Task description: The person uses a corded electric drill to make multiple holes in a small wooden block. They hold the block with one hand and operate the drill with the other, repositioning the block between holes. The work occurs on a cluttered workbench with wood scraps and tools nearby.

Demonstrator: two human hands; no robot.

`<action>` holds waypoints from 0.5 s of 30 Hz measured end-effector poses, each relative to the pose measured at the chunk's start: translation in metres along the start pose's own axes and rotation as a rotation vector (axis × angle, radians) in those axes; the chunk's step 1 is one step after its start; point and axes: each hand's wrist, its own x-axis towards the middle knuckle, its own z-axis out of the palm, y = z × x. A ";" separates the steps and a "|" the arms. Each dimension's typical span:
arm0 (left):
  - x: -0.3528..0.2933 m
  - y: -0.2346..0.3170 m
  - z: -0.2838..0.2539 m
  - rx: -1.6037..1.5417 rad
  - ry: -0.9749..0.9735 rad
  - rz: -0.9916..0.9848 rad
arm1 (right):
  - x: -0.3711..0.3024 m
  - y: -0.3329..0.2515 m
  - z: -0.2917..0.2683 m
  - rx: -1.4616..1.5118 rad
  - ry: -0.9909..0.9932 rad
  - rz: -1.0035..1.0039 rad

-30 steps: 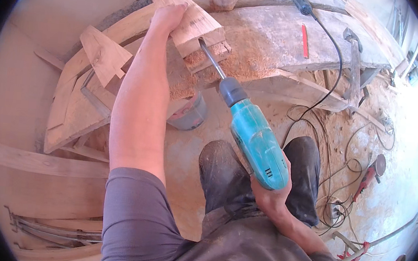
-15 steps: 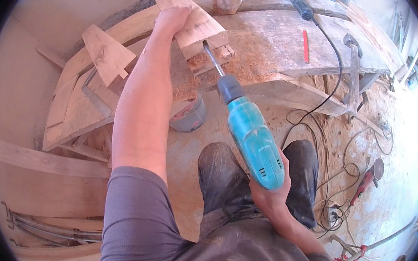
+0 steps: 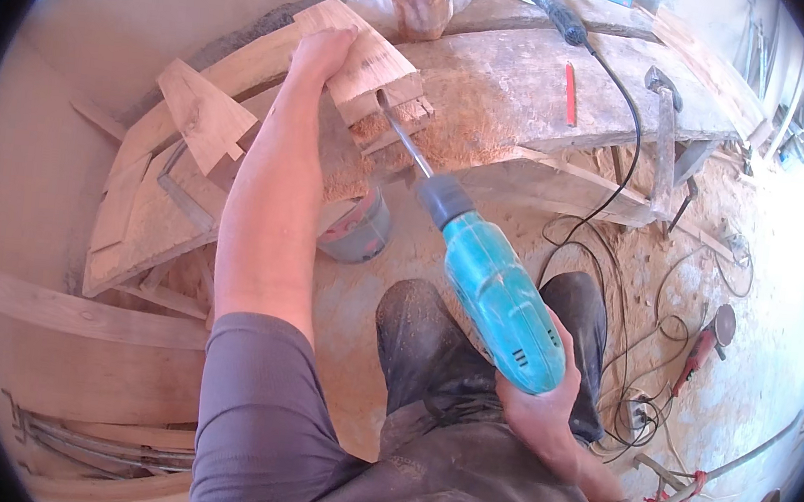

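My left hand (image 3: 326, 51) is closed over the near edge of a thick, light wooden block (image 3: 369, 65), pressing it on the workbench. In my right hand (image 3: 544, 397) is a teal power drill (image 3: 503, 293), held by its rear end and tilted up toward the block. Its long metal bit (image 3: 406, 140) reaches the end face of the block, at a dark hole. How deep the tip sits I cannot tell. Beneath the block's end lie a smaller wood piece and sawdust. My right fingers are partly hidden behind the drill body.
On the workbench (image 3: 572, 51) lie a red pencil (image 3: 571, 94), a hammer (image 3: 665, 131) and a corded black tool (image 3: 559, 11). A notched wood piece (image 3: 199, 109) rests at left. Below are a bucket (image 3: 361, 228), loose cables and a red angle grinder (image 3: 702, 349) on the floor.
The drill has drawn back toward me and slightly right, and more of its bit shows outside the block. My left hand keeps its hold. The whole view has shifted a little.
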 end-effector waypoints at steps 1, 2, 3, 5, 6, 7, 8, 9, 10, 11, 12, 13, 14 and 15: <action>0.005 -0.005 0.004 0.038 0.027 0.034 | -0.005 0.005 -0.003 0.039 0.024 -0.022; 0.011 -0.009 0.008 0.077 0.054 0.068 | -0.011 0.014 -0.007 0.066 0.041 -0.015; 0.018 -0.012 0.013 0.048 0.047 0.057 | -0.016 0.024 -0.011 0.093 0.060 -0.009; 0.029 -0.022 0.019 -0.009 0.032 0.025 | -0.024 0.034 -0.022 0.054 0.080 -0.035; 0.037 -0.027 0.025 0.037 0.032 0.055 | -0.026 0.037 -0.027 -0.016 0.089 -0.065; 0.040 -0.033 0.022 0.088 0.044 0.081 | -0.027 0.039 -0.031 -0.078 0.092 -0.103; 0.042 -0.040 0.020 0.140 0.054 0.106 | -0.025 0.038 -0.036 -0.100 0.072 -0.088; 0.036 -0.028 0.019 0.123 0.039 0.107 | -0.022 0.032 -0.041 -0.133 0.074 -0.066; 0.020 -0.012 0.012 0.105 0.024 0.106 | -0.020 0.029 -0.043 -0.144 0.077 -0.052; 0.008 -0.004 0.005 0.090 0.018 0.097 | -0.017 0.026 -0.045 -0.150 0.070 -0.044; 0.005 -0.006 0.004 0.053 0.025 0.079 | -0.015 0.025 -0.045 -0.138 0.061 -0.041; 0.003 -0.007 0.002 0.016 0.031 0.062 | -0.013 0.024 -0.044 -0.116 0.054 -0.042; 0.001 -0.008 0.001 -0.021 0.037 0.046 | -0.010 0.023 -0.043 -0.094 0.047 -0.044; -0.003 -0.006 0.001 -0.038 0.046 0.037 | -0.007 0.023 -0.041 -0.064 0.047 -0.045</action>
